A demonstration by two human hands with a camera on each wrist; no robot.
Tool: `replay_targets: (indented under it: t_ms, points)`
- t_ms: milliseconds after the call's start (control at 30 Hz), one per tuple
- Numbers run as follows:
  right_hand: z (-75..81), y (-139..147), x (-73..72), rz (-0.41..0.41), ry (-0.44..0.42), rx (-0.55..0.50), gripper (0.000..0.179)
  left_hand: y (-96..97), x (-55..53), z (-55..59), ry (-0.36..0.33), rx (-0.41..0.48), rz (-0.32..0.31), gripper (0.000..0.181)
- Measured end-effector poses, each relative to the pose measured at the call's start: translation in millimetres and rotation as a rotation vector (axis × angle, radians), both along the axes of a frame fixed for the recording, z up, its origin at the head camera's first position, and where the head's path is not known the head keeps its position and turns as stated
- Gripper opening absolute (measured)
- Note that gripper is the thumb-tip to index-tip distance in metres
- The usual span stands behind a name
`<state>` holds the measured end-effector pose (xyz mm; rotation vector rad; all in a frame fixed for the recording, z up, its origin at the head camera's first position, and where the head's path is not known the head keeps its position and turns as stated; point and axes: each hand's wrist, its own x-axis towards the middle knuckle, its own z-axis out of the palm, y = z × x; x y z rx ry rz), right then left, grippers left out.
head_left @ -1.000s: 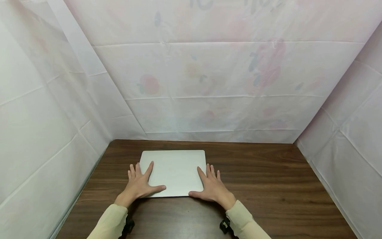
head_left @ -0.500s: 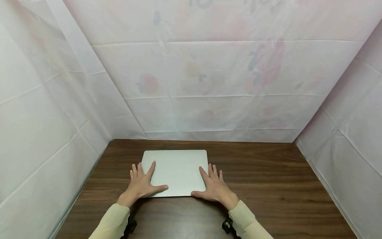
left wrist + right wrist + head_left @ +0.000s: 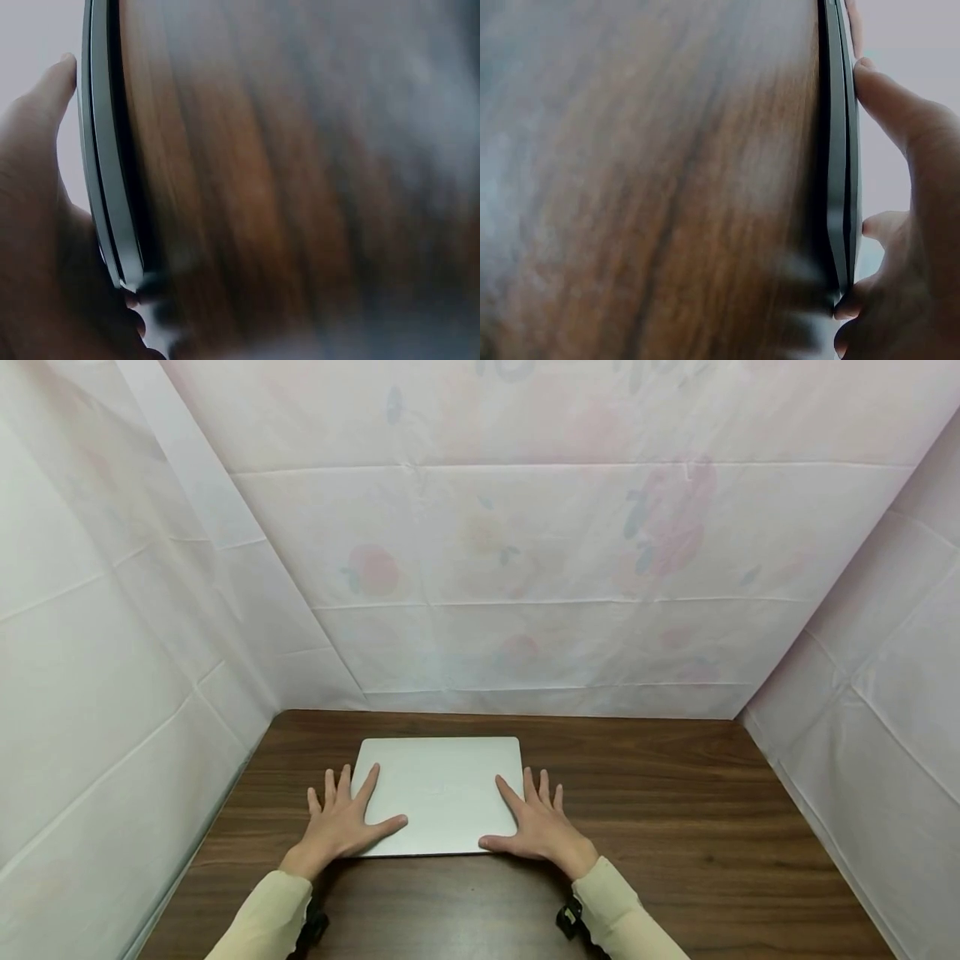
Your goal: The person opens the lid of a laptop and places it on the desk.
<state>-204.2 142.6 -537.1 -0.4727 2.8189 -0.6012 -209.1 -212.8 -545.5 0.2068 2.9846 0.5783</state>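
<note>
A closed silver laptop (image 3: 442,785) lies flat on the wooden table, its lid facing up. My left hand (image 3: 337,822) rests at its left edge with fingers spread; thumb and index finger lie over the lid, the other fingers beside the edge. On the opposite side, my right hand (image 3: 536,827) touches the near right corner the same way. The left wrist view shows the seam between lid and base along the laptop's front edge (image 3: 105,142), with the thumb against the lid. That front edge (image 3: 840,150) also appears in the right wrist view, below the right thumb.
A dark brown wooden table (image 3: 637,827) extends to the right and in front of the laptop. White cloth with faint fruit prints (image 3: 525,543) hangs behind it, and plain white cloth walls (image 3: 112,735) enclose both sides. A small black device (image 3: 570,918) sits under the right wrist.
The laptop has shifted slightly to the right since the first frame. Over the last half second my left hand has slid a little outward to the left, its fingers spreading wider.
</note>
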Motion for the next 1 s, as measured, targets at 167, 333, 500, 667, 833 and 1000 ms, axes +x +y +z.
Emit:
replay_targets:
  t_ms: [167,333,500,667,833,1000]
  points:
    - [-1.4,0,-0.4,-0.002,-0.001,0.000,0.109,-5.3,-0.5,-1.9,-0.005,0.028,-0.019,0.112]
    - [-0.7,1,-0.2,-0.006,0.001,0.009,0.110,-4.2,-1.7,-1.6,-0.014,0.035,-0.034,0.110]
    - [1.9,3,-0.9,-0.009,-0.004,0.012,0.110,-0.1,-3.9,3.9,-0.039,-0.008,-0.028,0.112]
    - [1.9,4,-0.9,-0.011,-0.004,0.009,0.110,1.4,-4.1,5.1,-0.044,-0.016,-0.038,0.113]
    - [1.0,8,-0.4,-0.009,-0.004,0.010,0.110,4.3,-2.7,4.3,-0.050,-0.009,-0.045,0.115]
    - [-1.4,12,0.2,-0.009,-0.008,0.015,0.110,7.8,-0.6,2.4,-0.070,0.000,-0.046,0.117]
